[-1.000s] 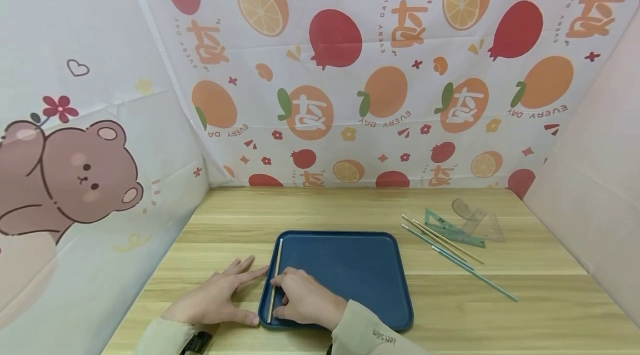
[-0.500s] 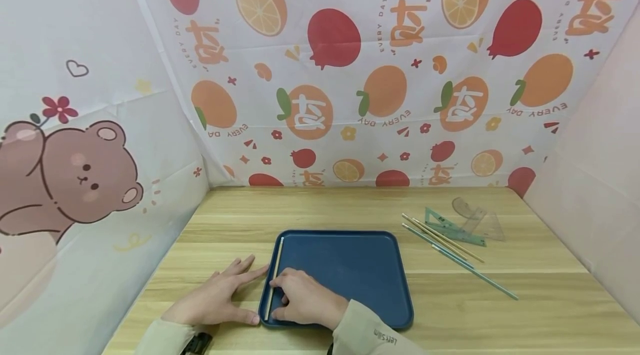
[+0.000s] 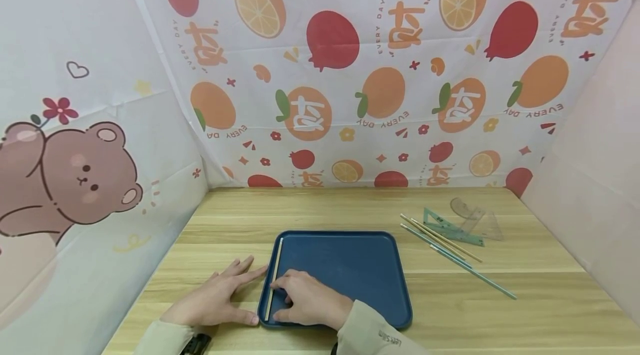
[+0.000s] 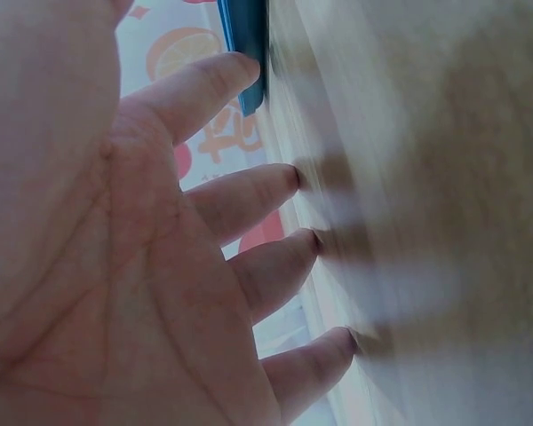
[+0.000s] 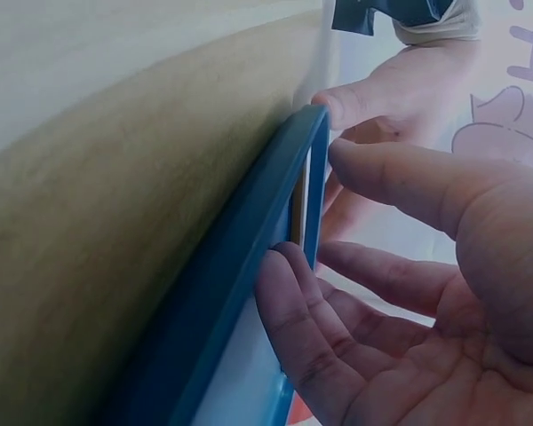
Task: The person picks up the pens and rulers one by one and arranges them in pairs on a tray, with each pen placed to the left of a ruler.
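A thin gold, pencil-like stick (image 3: 276, 266) with a white tip lies in the blue tray (image 3: 345, 271), lengthwise along its left rim. My right hand (image 3: 315, 302) is over the tray's left part, its index fingertip at the stick. In the right wrist view, the thumb and loosely bent fingers stand apart, with the stick (image 5: 299, 209) visible behind them. Flat on the table left of the tray, my left hand (image 3: 217, 295) spreads its fingers. Its thumb meets the tray's near left corner, and its index fingertip is at the tray's edge (image 4: 242, 53) in the left wrist view.
Right of the tray lie several similar gold and teal sticks (image 3: 450, 249). Behind them are a green set square (image 3: 452, 228), a clear triangle (image 3: 487, 227) and a clear protractor (image 3: 462, 208). Fabric walls (image 3: 380, 138) enclose the wooden table.
The stick's near end has shifted slightly left, toward the tray's rim. My right fingers have loosened a little around it. My left hand has stayed in place.
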### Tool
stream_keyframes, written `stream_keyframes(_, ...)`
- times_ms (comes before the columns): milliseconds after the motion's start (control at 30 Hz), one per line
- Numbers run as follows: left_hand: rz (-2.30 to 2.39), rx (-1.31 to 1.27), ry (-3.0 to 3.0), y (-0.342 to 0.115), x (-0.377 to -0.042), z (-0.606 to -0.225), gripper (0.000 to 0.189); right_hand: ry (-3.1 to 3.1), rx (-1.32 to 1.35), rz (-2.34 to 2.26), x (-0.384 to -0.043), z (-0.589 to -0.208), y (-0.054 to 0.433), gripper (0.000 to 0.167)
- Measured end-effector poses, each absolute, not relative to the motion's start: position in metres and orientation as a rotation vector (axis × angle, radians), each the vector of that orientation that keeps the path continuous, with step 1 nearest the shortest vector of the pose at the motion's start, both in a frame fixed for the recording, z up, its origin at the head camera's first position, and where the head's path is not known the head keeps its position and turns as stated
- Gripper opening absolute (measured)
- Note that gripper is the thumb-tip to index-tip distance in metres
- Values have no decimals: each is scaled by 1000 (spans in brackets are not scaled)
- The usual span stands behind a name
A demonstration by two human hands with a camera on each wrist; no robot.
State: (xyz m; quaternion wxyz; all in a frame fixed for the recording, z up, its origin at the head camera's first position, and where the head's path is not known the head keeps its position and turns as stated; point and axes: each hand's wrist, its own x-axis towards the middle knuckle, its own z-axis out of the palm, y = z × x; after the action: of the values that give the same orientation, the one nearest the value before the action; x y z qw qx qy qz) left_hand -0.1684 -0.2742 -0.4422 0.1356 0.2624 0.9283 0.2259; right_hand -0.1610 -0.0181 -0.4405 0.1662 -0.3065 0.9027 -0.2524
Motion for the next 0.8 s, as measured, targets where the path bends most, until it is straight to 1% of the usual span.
stream_keyframes(133,652,726,2687,-273,-168,-442,100,2567,-864,-710,-162,-441,-13,53)
stream_keyframes(467,665,743,2692,-273,-167,-442,101,2597,-903,-662,-159,-437,3,49)
stream_keyframes(800,659,733,2699,-272,-168,-442,103,2591,-912,-619,-157,-432,21,50)
